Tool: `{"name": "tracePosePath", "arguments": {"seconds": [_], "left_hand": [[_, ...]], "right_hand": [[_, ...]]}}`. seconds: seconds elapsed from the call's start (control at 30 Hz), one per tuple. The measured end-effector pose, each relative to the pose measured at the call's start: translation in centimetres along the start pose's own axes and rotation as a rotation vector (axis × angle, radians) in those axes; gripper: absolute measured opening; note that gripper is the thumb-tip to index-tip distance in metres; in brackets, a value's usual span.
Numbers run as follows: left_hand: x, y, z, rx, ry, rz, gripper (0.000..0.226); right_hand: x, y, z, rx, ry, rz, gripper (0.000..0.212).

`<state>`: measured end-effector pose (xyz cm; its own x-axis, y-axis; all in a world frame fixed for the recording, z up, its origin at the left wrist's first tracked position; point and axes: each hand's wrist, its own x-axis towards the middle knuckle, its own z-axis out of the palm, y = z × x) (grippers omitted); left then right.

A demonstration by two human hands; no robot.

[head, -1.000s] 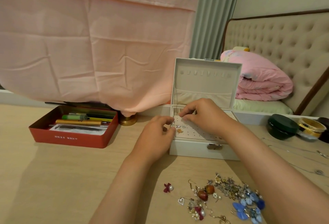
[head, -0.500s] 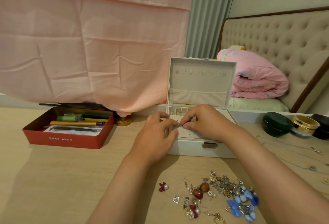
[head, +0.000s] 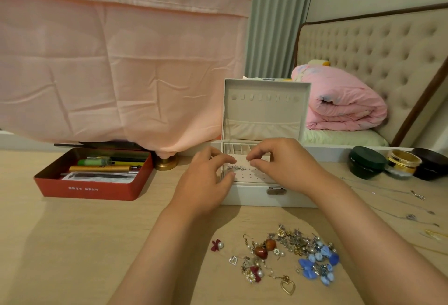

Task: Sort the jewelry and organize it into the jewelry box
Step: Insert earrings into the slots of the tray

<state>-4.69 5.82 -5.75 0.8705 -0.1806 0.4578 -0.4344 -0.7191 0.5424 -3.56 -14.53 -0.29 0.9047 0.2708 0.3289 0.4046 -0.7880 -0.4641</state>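
Head view — right hand (head: 288, 166) pinched over jewelry box (head: 252, 195) — contents unclear, perhaps nothing.

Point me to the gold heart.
In the head view the gold heart lies on the table at the pile's near edge, between the pearl cluster and the blue earrings.

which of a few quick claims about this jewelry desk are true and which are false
1. The box has its lid open. True.
2. The red tin sits right of the box. False: it sits left of it.
3. The earring pile lies nearer the person than the box. True.
4. Both hands rest on the pile. False: the left hand and right hand are at the box's perforated panel.
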Motion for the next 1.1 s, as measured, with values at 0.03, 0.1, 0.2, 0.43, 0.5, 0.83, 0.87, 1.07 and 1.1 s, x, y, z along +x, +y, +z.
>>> {"name": "tracePosePath", "arguments": {"seconds": [0.03, 0.1, 0.2, 0.43, 0.5, 0.83, 0.87, 1.07, 1.1], "left_hand": [[-0.2, 0.4, -0.2, 0.006, 0.015, 0.012, 0.021], [-0.6, 1.5, -0.8, 0.001, 0.018, 0.033, 0.011], [-1.4, 3.8, -1.3, 0.001, -0.096, 0.026, 0.002], [-2.4, 6.2, -1.1, 0.034, -0.666, -0.131, 0.006], [-2.7, 6.1, -0.8, 0.042, -0.755, -0.175, 0.011], [-1.8, 5.8, -0.5, -0.174, -0.667, -0.213, 0.022], [-1.7, 5.7, -0.6, -0.223, -0.638, -0.212, 0.022], [-1.0, 5.5, -0.8, -0.483, -0.373, -0.221, 0.014], [-0.8, 5.6, -0.8, -0.507, -0.343, -0.226, 0.014]], "right_hand": [[-0.8, -0.3, -0.3, 0.014, -0.02, -0.01, 0.01], [-2.6, -0.9, -0.9, 0.03, -0.135, -0.015, 0.009], [-4.9, -1.2, -1.3, -0.042, -0.354, -0.003, 0.01], [-7.6, -1.1, -1.1, -0.14, -0.616, 0.088, 0.022], [-7.8, -1.0, -0.7, -0.14, -0.634, 0.095, 0.021], [-7.1, 0.2, -1.6, 0.237, -0.492, 0.169, 0.007], [-7.0, 0.4, -1.8, 0.297, -0.457, 0.175, 0.007], [-6.1, 0.5, -1.6, 0.588, -0.21, 0.252, 0.012], [-5.9, 0.5, -1.5, 0.619, -0.184, 0.26, 0.012]]}}
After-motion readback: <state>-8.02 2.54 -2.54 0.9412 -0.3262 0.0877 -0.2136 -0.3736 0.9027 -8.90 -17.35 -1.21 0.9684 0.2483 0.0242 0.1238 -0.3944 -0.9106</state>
